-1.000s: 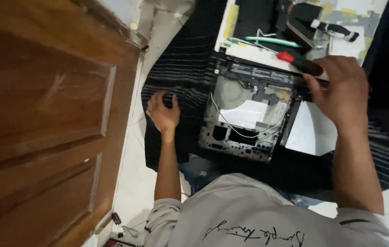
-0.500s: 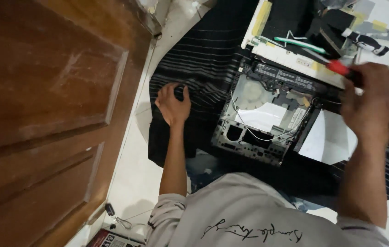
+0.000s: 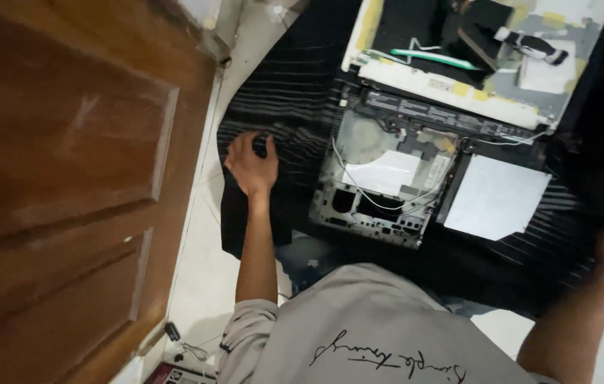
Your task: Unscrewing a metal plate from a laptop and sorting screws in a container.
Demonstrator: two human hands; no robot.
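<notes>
On the striped cloth (image 3: 295, 92), the left hand (image 3: 251, 165) is lying with fingers curled over a small black thing (image 3: 260, 147), left of the open laptop (image 3: 394, 171).

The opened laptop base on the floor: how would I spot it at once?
Start at the big wooden door, then move right across the dark striped cloth where the left hand rests. The opened laptop base lies there: the only thing showing bare silvery insides and loose wires, beside a plain white sheet.

The left hand (image 3: 251, 165) rests on a small dark object (image 3: 260, 146) on the striped cloth (image 3: 295, 92), left of the opened laptop chassis (image 3: 387, 178)
</notes>
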